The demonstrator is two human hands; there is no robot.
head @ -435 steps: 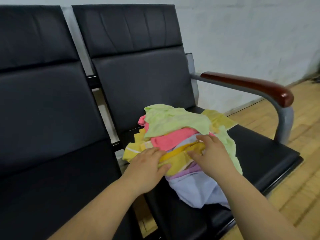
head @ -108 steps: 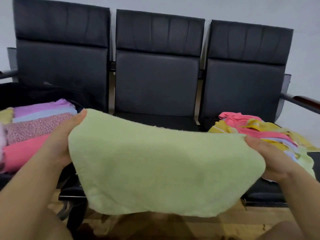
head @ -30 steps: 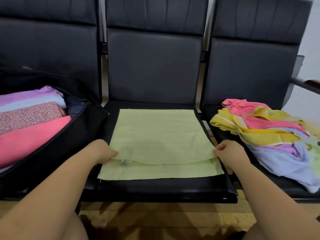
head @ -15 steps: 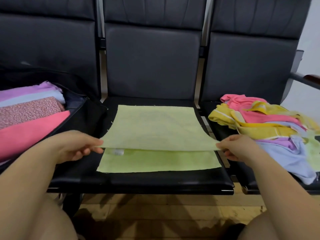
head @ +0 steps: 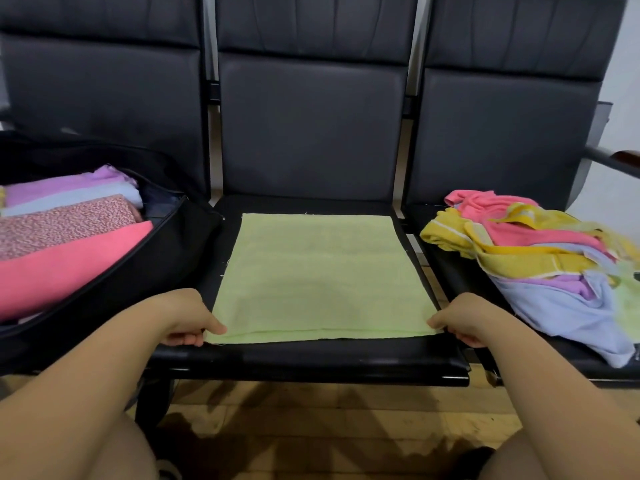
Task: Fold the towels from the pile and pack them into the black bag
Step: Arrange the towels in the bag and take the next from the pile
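Knees and bare forearms fill the bottom of the view, above a wooden floor (head: 311, 410). Just beyond them, the left hand (head: 183, 317) pinches the near left corner of the green towel (head: 318, 271), thumb on top and fingers curled under the edge. The right hand (head: 464, 318) pinches the near right corner the same way. Between the 2 hands the towel's near edge shows 2 layers lying one on the other, almost flush, so the cloth is folded in half. It lies flat on the middle seat (head: 311, 362) of a row of 3 black chairs, its near edge close to the seat's front lip and its far edge short of the backrest.

On the left seat stands the black bag (head: 145, 268), open at the top, its side wall touching the middle seat's edge. Inside it lie folded towels (head: 69, 237) packed side by side: pink nearest, then a speckled red-and-white one, then pale blue and lilac farther back.

On the right seat sits the pile (head: 540, 258) of unfolded towels, a loose heap of pink, yellow, lilac, pale blue and light green, well apart from the green towel and spilling toward the seat's front. Behind it a wooden-topped armrest (head: 623, 159) juts in at the right edge, with a pale wall (head: 623, 81) beyond.
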